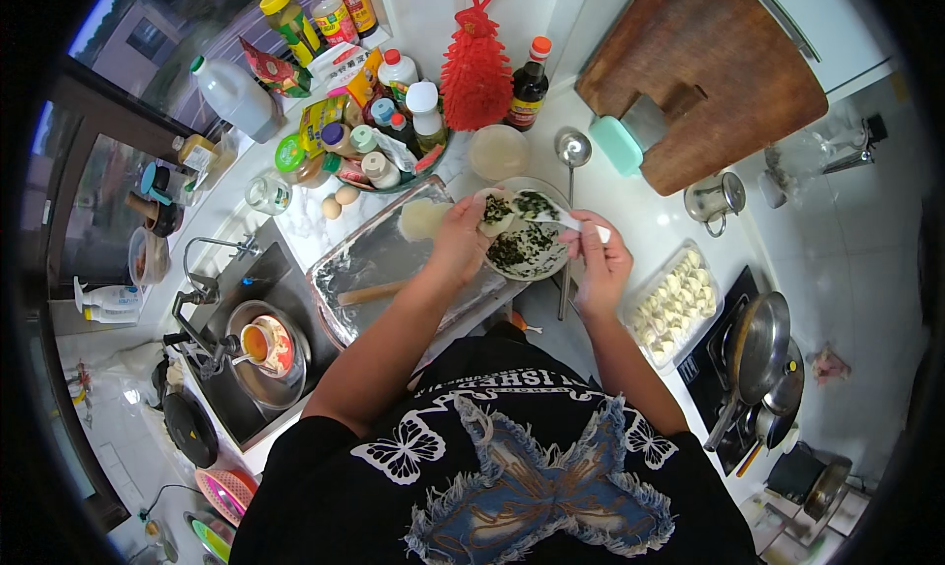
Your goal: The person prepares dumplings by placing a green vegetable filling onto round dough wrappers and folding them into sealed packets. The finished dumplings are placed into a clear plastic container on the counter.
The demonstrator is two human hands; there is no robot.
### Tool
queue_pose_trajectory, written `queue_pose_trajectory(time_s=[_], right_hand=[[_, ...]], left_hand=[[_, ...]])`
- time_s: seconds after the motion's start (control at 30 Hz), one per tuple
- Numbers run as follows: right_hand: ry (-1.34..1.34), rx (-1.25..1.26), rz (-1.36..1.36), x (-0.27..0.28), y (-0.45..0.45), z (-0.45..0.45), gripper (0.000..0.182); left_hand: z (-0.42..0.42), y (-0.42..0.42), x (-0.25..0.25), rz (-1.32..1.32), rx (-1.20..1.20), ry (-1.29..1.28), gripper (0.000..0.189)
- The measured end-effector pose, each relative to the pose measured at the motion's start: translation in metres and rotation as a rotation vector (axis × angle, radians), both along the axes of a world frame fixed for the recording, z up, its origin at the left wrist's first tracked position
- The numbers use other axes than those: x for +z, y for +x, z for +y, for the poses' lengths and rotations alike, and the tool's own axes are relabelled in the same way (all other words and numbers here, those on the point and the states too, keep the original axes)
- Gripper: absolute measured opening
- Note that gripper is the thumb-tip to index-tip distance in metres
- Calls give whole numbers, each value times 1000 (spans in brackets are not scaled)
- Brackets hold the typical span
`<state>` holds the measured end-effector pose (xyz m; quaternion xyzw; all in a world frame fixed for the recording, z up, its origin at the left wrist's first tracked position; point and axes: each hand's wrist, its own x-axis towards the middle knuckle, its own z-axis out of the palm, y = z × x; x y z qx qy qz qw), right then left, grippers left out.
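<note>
My left hand (459, 244) holds a round dough wrapper (489, 229) with dark green filling on it. In my right hand (599, 258) is a white spoon (579, 222) heaped with the same chopped green filling, just right of the wrapper. Both are over a bowl (543, 272) of filling. More flat wrappers (422, 219) lie left of my left hand on a floured tray-like board (369, 270). A wooden rolling pin (373, 293) rests on that board, partly behind my left forearm. On the right stands a clear container (675, 303) of folded dumplings.
A sink (277, 270) with nested bowls is at left. Seasoning bottles (380, 170) and two eggs (339, 202) stand behind the board. A ladle (572, 151) lies beside the bowl. A large wooden cutting board (709, 70) is back right; pans (760, 343) sit on the stove at right.
</note>
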<state>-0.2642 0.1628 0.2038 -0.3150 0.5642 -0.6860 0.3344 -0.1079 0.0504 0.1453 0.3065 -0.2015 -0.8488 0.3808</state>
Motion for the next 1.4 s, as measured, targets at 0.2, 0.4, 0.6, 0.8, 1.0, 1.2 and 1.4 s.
queue_pose_trajectory(time_s=[0.2,0.4,0.6,0.8,1.0,1.2,1.4], right_hand=[[339,-9,179,-110,-36,20,22],[585,37,357,-144,-39,28,20],[626,67,1100,-104,-41,31,28],[0,196,982,15,8,-10,29],[-290,285,1212,45,18,-38,28],[-355,315,1296,49,18,-42,19],[-352,173,1018,55,33,-40,20]], left_hand=[[-9,18,25,34,47,-20,31],[-8,24,49,36,58,4,32],[-3,27,70,-1,18,19,35],[7,24,87,0,-17,24,34],[11,27,84,17,-56,-29,34],[15,32,99,-7,-52,-71,32],[25,32,112,-76,5,-119,30]])
